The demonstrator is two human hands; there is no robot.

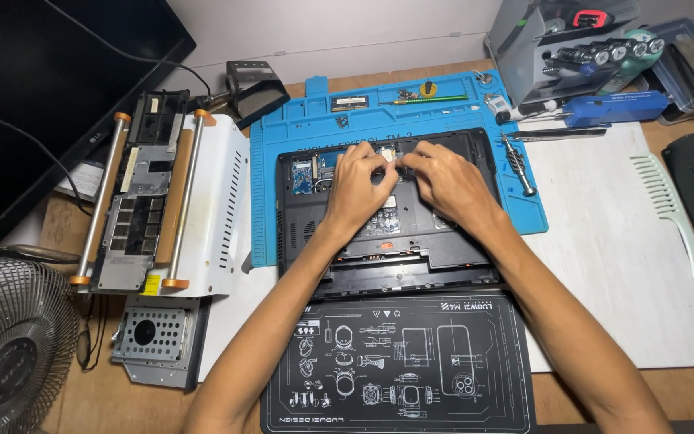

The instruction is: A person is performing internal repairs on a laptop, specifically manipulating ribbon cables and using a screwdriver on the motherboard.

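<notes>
both hands' grip pinched on small part inside opened laptop: left hand, right hand, fingertips touching

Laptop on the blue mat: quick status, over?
Both hands, left hand and right hand, fingertips meeting inside opened laptop. Grip unclear. Screwdriver lies beside, nothing blocking.

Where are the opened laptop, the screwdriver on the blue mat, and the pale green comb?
opened laptop (307, 233): head view, left side of its black base.
screwdriver (519, 166): head view, mid-shaft.
pale green comb (672, 213): head view, spine.
</notes>
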